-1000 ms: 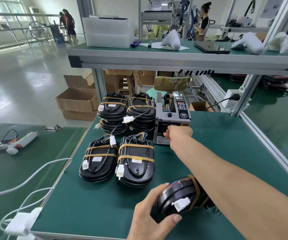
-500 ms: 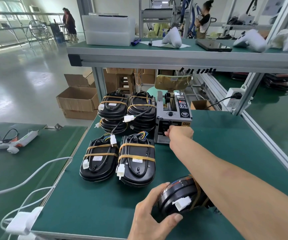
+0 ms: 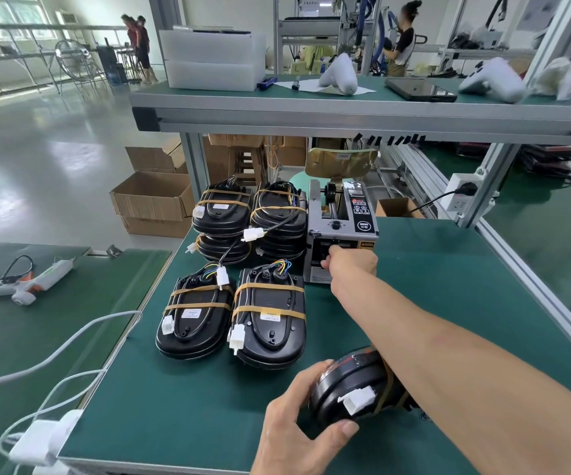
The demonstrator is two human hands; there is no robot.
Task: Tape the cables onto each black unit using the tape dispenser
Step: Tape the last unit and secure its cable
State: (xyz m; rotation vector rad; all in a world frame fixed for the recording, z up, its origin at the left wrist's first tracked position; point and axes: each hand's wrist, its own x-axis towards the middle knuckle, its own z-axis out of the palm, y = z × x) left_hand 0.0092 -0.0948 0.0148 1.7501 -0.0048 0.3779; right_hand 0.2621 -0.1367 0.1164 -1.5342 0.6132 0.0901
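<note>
My left hand (image 3: pixel 302 426) grips a black unit (image 3: pixel 345 385) with a white connector at the near edge of the green mat; my right forearm crosses over it. My right hand (image 3: pixel 350 262) reaches into the outlet slot of the grey tape dispenser (image 3: pixel 340 228), fingers pinched there; whether they hold tape is hidden. Two taped black units (image 3: pixel 195 317) (image 3: pixel 270 320) lie side by side on the mat, each with two tan tape bands. Behind them stand two stacks of taped units (image 3: pixel 224 214) (image 3: pixel 280 214).
A shelf (image 3: pixel 345 114) overhangs the bench with foam trays, a tablet and white parts. A wall socket (image 3: pixel 460 193) feeds the dispenser's cord. White cables and an adapter (image 3: pixel 42 437) lie at the left edge; a glue gun (image 3: pixel 27 282) rests on the left table. People stand far off.
My right hand has edged a little further into the dispenser's slot. The left hand keeps its grip on the unit.
</note>
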